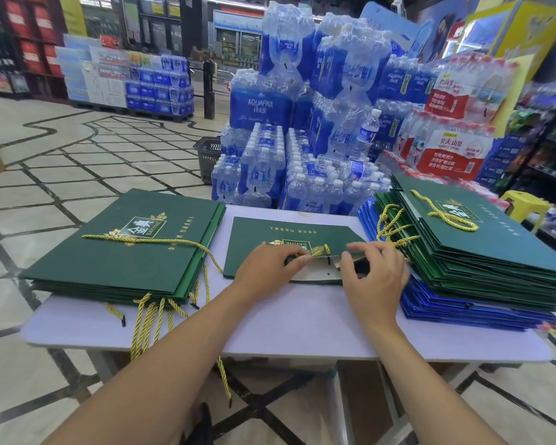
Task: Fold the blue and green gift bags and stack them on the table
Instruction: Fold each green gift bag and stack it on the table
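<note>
pinching the near edge of a flat green bag [280, 240] on the table [302, 319], left hand [267, 268] and right hand [374, 277] grip with fingertips.

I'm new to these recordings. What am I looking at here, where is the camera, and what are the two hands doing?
There is no machine: a person works bare-handed, filmed by one wide-angle camera on their head, looking down. On the pale lilac table a flat dark green paper gift bag lies in the middle. The left hand and right hand pinch its near edge by the gold rope handle. A stack of green bags sits on the left; on the right, a taller green pile rests on blue bags. Packs of bottled water stand behind.
</note>
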